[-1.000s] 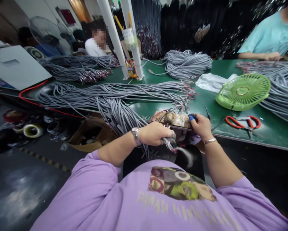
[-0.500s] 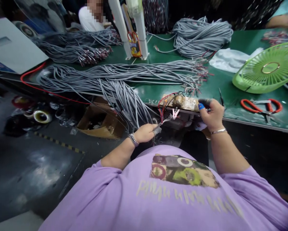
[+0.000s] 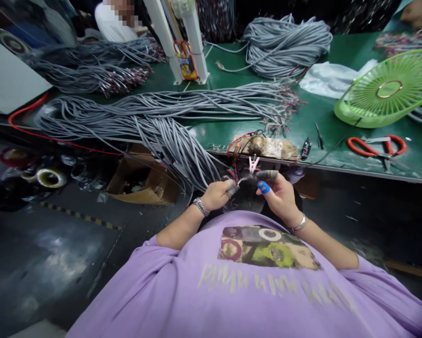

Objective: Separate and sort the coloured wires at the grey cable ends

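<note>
1. The grey cable end (image 3: 234, 184) lies just in front of the taped block (image 3: 276, 147) and to its left, off the bench edge, with its thin wires fanning out.
2. The left hand (image 3: 215, 194) is closed in a pinch around that cable end, thumb against the fingers.
3. The right hand (image 3: 283, 197), which half a second ago was at the right end of the taped block, is now in front of it, close beside the left; this seems to bring both hands to the same cable end.
4. Its fingers are half curled, with one blue cover on the thumb and one grey sleeve on the index finger; the strands between the hands are blurred, so I cannot tell whether it has hold of them.
5. One pink clip (image 3: 254, 163) stands at the front edge of the taped block, just above the gap between the hands.
6. Right of the block lie one slender dark tool (image 3: 319, 136), one small black tool (image 3: 305, 148) and, farther right, one pair of red-handled snips (image 3: 391, 146).
7. Left of the block, one long cable bundle (image 3: 168, 101) spreads, part of it hanging over the edge; its cables are too many to count.
8. Behind the block sit one cable coil (image 3: 288, 47), one white plastic bag (image 3: 323, 80) and, to the right, one green fan (image 3: 390, 89).
</note>
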Demonstrator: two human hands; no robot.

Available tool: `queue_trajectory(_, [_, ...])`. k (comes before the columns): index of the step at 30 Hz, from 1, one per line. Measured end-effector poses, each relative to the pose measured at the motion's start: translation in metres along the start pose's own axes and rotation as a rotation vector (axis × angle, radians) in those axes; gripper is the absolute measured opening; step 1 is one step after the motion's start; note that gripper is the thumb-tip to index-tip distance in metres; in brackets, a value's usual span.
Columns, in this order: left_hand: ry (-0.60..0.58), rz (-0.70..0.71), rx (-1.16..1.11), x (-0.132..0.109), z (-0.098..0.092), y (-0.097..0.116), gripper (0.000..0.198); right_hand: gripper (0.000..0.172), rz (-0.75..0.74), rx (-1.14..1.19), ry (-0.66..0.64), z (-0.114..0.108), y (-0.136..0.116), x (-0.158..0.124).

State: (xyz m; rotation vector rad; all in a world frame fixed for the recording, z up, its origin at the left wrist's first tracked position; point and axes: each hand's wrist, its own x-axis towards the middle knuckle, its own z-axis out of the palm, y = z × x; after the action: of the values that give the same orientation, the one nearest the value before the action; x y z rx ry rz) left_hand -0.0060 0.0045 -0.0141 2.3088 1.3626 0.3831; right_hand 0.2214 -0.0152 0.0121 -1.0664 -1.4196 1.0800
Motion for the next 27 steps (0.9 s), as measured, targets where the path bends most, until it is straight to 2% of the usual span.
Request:
queue_trajectory(2, [0.033,-0.003,0.05,-0.001,0.004,-0.002,0.016,0.035,0.081,0.092,-0.029,0.002,0.004,-0.004])
queue_trajectory(7, [-0.059,-0.043,0.266,0.002,0.008,0.004,0.021,0.04,0.287,0.269,-0.314,0.013,0.008,-0.003])
queue_trajectory(13, [-0.134,-0.031,0.288,0.006,0.007,0.011,0.023,0.037,0.333,0.412,-0.346,0.02,0.015,0.004])
queue_trajectory(15, [-0.149,0.001,0.201,0.008,0.002,0.008,0.02,0.037,0.373,0.484,-0.357,0.02,0.017,0.004])
queue_trajectory(17, [-0.226,0.077,0.005,0.012,-0.006,0.003,0.018,0.037,0.406,0.532,-0.367,0.019,0.02,0.004])
queue_trajectory(20, [-0.48,0.2,-0.455,0.019,-0.021,-0.004,0.027,0.039,0.45,0.581,-0.377,0.016,0.022,0.004])
queue_trajectory(22, [-0.626,0.204,-0.677,0.024,-0.027,-0.006,0.036,0.04,0.482,0.62,-0.385,0.014,0.023,0.005])
queue_trajectory(23, [-0.659,0.187,-0.727,0.026,-0.028,-0.006,0.04,0.041,0.501,0.638,-0.392,0.012,0.023,0.005])
queue_trajectory(25, [-0.642,0.162,-0.753,0.029,-0.027,-0.004,0.045,0.042,0.552,0.671,-0.407,0.009,0.024,0.007])
queue_trajectory(27, [-0.556,0.158,-0.737,0.032,-0.023,-0.003,0.047,0.043,0.606,0.709,-0.416,0.006,0.023,0.009])
